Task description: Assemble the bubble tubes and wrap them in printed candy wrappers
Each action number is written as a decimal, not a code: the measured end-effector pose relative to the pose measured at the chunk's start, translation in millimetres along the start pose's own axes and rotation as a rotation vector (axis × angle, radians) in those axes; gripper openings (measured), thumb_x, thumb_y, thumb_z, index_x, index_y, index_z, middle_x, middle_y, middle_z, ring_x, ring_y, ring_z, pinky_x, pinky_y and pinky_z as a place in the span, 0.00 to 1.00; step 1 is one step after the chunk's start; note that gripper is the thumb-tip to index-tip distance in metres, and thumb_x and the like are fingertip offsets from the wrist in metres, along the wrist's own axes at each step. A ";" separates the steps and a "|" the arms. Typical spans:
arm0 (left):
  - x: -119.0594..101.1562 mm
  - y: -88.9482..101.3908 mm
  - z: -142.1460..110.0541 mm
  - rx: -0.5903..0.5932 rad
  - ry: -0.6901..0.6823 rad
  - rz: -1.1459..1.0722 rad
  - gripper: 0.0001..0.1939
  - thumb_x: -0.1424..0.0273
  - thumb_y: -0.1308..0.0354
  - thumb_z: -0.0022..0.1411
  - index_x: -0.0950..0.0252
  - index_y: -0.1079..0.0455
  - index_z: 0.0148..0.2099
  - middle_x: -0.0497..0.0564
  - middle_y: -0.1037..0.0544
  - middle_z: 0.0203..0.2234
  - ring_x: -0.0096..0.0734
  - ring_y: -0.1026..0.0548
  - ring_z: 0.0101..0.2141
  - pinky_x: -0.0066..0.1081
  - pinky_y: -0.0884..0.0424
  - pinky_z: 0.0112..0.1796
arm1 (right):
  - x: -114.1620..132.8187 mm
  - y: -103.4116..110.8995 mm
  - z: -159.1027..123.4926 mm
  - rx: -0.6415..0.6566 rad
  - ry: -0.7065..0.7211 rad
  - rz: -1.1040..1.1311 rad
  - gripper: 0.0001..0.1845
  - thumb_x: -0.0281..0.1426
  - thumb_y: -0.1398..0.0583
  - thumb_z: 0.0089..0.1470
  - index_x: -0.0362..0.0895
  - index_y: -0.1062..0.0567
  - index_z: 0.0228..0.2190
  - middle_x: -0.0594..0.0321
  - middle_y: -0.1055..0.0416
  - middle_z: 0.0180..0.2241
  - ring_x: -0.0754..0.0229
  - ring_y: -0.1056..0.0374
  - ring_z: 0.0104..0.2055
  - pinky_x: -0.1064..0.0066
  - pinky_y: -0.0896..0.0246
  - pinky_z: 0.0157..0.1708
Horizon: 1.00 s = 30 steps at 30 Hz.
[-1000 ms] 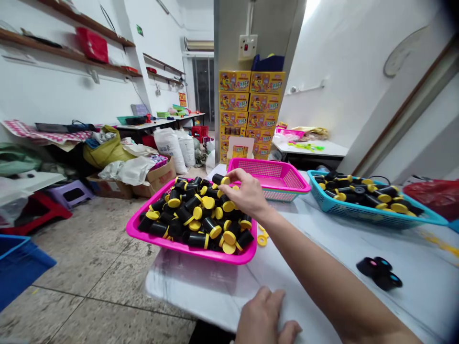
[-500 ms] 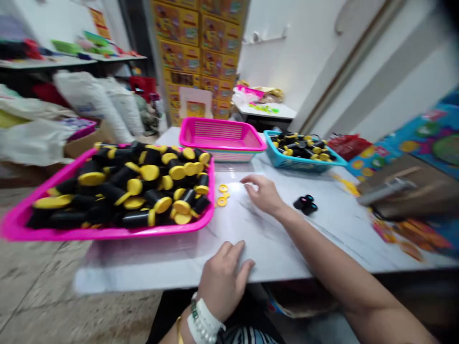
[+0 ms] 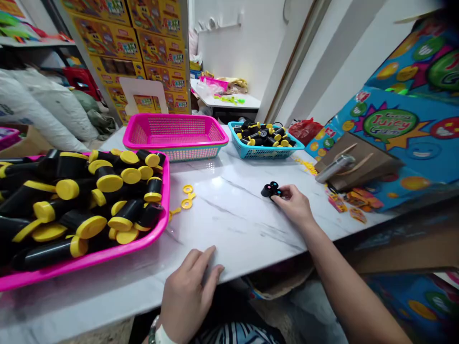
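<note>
My right hand (image 3: 294, 204) is at a small cluster of black cylinders (image 3: 267, 190) with pink and blue dots on their ends. Its thumb and fingertips close around the nearest cylinder, which still stands against the others. My left hand (image 3: 188, 286) rests at the table's front edge, fingers and thumb apart, holding nothing. To its left, a pink basket (image 3: 163, 224) is heaped with black tubes with yellow caps (image 3: 109, 179). Several yellow ring-shaped caps (image 3: 187, 204) lie on the white marbled table (image 3: 229, 229) beside that basket's right rim.
At the back of the table are stacked pink and teal baskets (image 3: 172, 143) and a teal basket (image 3: 265, 152) of black-and-yellow tubes. On the right stand a brown paper bag (image 3: 366, 165), a metal tool (image 3: 335, 168) and blue printed boxes (image 3: 412, 124). Yellow cartons (image 3: 107, 36) rise behind.
My right hand has moved from beside the yellow caps to the black cylinders on the right and closed on one. The view has swung right; my left hand stays at the table edge.
</note>
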<state>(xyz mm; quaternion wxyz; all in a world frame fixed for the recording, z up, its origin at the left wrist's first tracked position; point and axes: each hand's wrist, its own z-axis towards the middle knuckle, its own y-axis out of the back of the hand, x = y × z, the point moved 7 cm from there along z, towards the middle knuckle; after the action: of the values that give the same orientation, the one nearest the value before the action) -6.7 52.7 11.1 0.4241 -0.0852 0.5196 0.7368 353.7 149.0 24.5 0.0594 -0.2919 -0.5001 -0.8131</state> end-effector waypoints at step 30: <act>23.9 16.8 7.5 0.053 0.258 -0.197 0.15 0.78 0.42 0.58 0.65 0.33 0.48 0.49 0.29 0.35 0.27 0.33 0.28 0.29 0.33 0.34 | 222.3 -99.0 -93.9 0.418 1.155 -0.214 0.24 0.46 0.42 0.60 0.47 0.24 0.52 0.52 0.29 0.39 0.49 0.34 0.41 0.59 0.37 0.40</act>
<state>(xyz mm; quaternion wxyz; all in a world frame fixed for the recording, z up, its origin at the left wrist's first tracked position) -31.3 70.2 12.6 0.4259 -0.2185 0.5782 0.6607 93.4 161.5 35.2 0.2944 0.2645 -0.5623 -0.7261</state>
